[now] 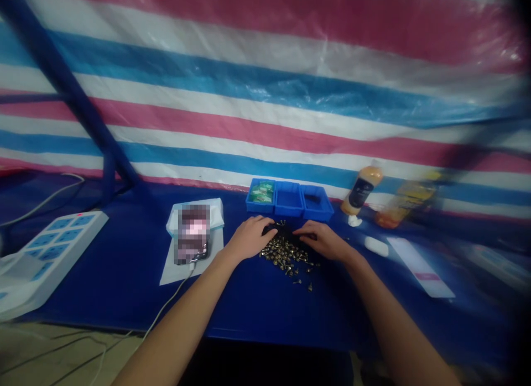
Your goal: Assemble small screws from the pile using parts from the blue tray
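A heap of small brass-coloured metal pieces with heads and shanks, like screws [286, 256], lies on the blue table in front of me. Behind it, between my hands, is a dark mass [285, 231] whose kind I cannot make out. My left hand [251, 238] rests at the left edge of the heap, its thumb apart from the curved fingers, beside the dark mass. On the opposite side, my right hand [321, 239] has its fingers bent and drawn together at the heap's edge; anything between the fingertips is too small to see. A few pieces lie loose nearer me.
Three joined blue trays [289, 202] stand behind the heap, one with green packets. Two bottles [362, 189], a white case [376, 246] and a pale phone-like slab [421, 268] are at right. At left are a cabled phone [191, 234] and a power strip [62, 259].
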The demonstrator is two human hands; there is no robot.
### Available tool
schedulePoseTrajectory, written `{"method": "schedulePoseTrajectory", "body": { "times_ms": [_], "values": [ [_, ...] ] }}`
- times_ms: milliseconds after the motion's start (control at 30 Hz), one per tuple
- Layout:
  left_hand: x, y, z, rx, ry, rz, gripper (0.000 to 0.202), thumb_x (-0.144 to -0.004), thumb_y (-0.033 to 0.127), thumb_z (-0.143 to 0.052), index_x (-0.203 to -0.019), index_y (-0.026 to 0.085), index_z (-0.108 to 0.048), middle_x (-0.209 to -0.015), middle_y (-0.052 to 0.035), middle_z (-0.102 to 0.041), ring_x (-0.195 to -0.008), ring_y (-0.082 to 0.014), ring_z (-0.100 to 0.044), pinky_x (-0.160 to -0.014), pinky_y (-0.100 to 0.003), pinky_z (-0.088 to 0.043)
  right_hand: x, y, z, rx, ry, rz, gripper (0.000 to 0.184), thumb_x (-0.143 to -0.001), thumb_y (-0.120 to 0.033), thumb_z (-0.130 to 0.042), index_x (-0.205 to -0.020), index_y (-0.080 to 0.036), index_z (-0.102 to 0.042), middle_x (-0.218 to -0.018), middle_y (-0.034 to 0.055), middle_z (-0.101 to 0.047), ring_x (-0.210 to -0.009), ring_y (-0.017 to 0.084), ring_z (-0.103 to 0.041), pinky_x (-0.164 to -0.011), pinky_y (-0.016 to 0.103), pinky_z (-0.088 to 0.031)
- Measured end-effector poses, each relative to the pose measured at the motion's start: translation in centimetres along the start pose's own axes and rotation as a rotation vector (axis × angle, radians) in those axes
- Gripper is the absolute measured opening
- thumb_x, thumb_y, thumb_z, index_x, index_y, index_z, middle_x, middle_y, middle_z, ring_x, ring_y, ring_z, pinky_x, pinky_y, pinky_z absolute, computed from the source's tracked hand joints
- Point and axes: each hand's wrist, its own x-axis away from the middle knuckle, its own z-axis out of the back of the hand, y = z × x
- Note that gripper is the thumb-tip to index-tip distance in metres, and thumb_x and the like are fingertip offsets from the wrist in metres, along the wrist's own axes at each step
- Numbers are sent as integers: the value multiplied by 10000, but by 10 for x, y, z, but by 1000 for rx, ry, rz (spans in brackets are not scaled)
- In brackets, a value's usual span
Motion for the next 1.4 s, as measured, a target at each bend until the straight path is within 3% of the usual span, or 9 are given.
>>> {"method": "schedulePoseTrajectory", "body": {
  "times_ms": [267,500,667,933,1067,1167,1300,1400],
  "values": [
    [0,0,0,8,-5,2,431,-948,528,-377,-1196,255,-599,-1175,-61,-632,-1108,-254,-560,-957,-429,-439,-6,7,-16,141,55,32,326,-912,-212,-521,-1199,-267,-664,-1053,71,-619,-944,194,-611,-872,346,-487],
    [0,0,0,9,-6,-2,438,-947,536,-372,-1200,261,-599,-1177,-53,-635,-1109,-256,-561,-953,-431,-445,-8,6,-20,152,106,6,173,-883,-232,-577,-981,-233,-720,-985,53,-643,-885,180,-623,-817,317,-496],
    [-2,-1,-1,10,0,-9,430,-947,529,-382,-1197,258,-603,-1177,-57,-637,-1116,-249,-562,-972,-427,-437,-7,6,-18,163,86,53,296,-877,-210,-567,-1149,-265,-671,-1080,62,-628,-931,190,-621,-832,326,-494],
    [-2,-2,-2,0,-5,-16,420,-951,520,-383,-1189,255,-604,-1173,-59,-638,-1109,-238,-564,-977,-419,-432,-5,-2,-13,165,88,52,168,-854,-206,-574,-977,-221,-687,-1004,49,-632,-859,168,-606,-802,303,-466],
    [-2,-1,-2,-2,-8,-7,428,-950,526,-376,-1193,255,-601,-1181,-60,-632,-1112,-240,-559,-979,-418,-428,-6,-8,-11,52,163,-38,102,-874,-242,-534,-882,-197,-625,-818,17,-619,-705,142,-557,-659,273,-424],
    [-2,-1,-3,-1,-10,-10,434,-951,530,-372,-1199,255,-598,-1179,-62,-631,-1109,-241,-559,-979,-421,-427,-7,-10,-11,-146,241,-156,186,-913,-345,-496,-829,-201,-577,-696,-11,-595,-616,131,-522,-594,263,-392],
    [-2,-1,-2,4,-12,-7,445,-947,539,-373,-1197,251,-601,-1176,-71,-630,-1104,-245,-561,-972,-427,-429,-10,-10,-10,-547,264,-218,267,-830,-454,-624,-806,-192,-575,-773,17,-668,-628,133,-572,-615,268,-432],
    [-2,-1,-1,6,-14,-6,448,-946,541,-375,-1205,252,-599,-1181,-69,-630,-1109,-249,-558,-971,-429,-429,-11,-6,-8,-713,285,-256,300,-756,-461,-711,-804,-182,-614,-745,17,-676,-553,110,-533,-553,252,-399]
  ]
}}
